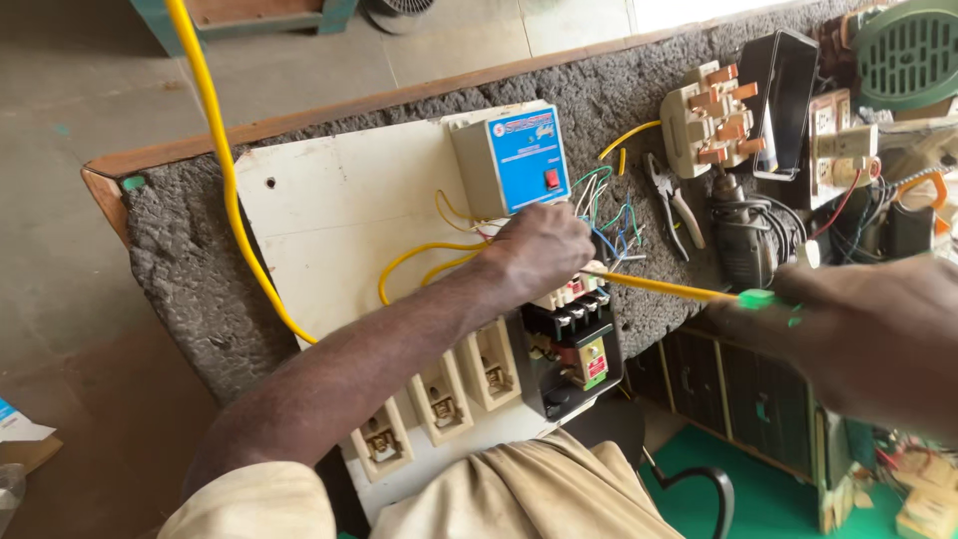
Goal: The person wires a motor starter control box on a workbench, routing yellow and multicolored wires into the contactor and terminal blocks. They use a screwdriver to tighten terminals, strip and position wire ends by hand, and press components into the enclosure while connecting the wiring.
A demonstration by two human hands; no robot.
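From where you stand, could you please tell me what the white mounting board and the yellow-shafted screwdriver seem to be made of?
The white mounting board looks like painted or laminated wood: flat, matte, scuffed, with a drilled hole. The yellow-shafted screwdriver in the right hand seems to be plastic-sleeved metal with a translucent green plastic handle; the sleeve is evenly coloured and smooth.

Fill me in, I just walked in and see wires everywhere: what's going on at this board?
A person is working on a white panel board lying on a bench. The left hand rests on the wires at the top of a black contactor block, beside a blue-faced box. The right hand holds a screwdriver with a yellow shaft, its tip at the block's terminals. Pliers lie nearby.
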